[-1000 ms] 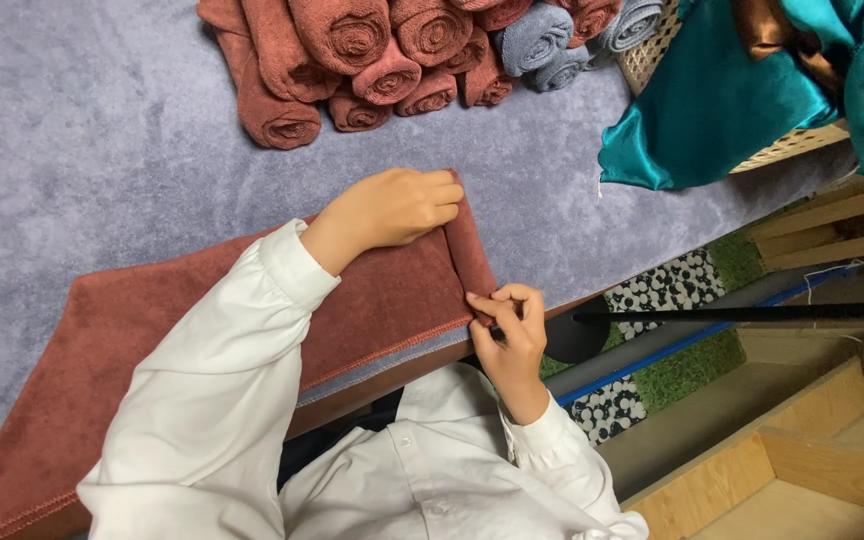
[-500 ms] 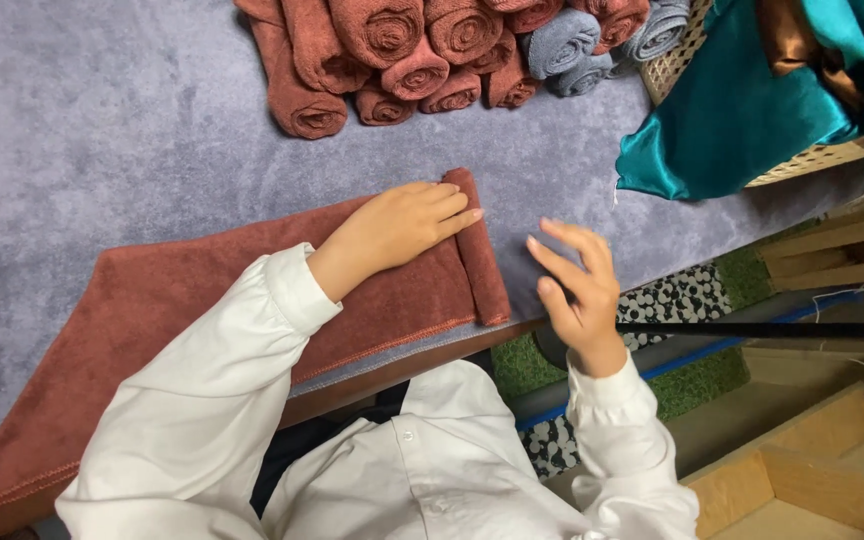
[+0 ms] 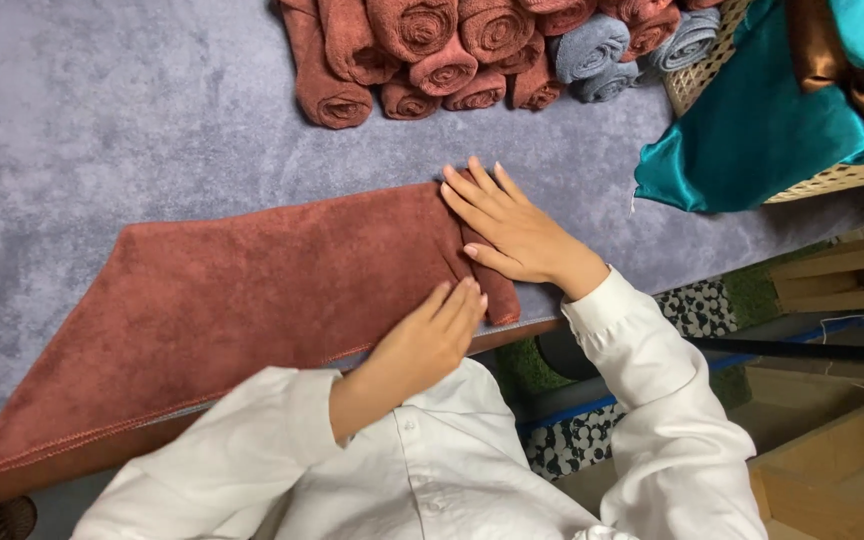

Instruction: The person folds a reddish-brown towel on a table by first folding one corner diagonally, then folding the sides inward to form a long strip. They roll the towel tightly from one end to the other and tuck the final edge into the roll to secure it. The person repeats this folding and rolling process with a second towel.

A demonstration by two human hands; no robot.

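The towel [image 3: 252, 290] I've got here is rust-brown, on a mottled grey table cover [image 3: 102, 120]. Rolled towels [image 3: 422, 50] at the far edge are that same rust, plus two grey-blue ones [image 3: 592, 45]. Teal satin cloth [image 3: 762, 130] far right, my shirt sleeves [image 3: 652, 400] are white.

Rolled towels [image 3: 452, 50] lie stacked beside teal satin cloth [image 3: 762, 130] in a wicker basket [image 3: 697, 75].
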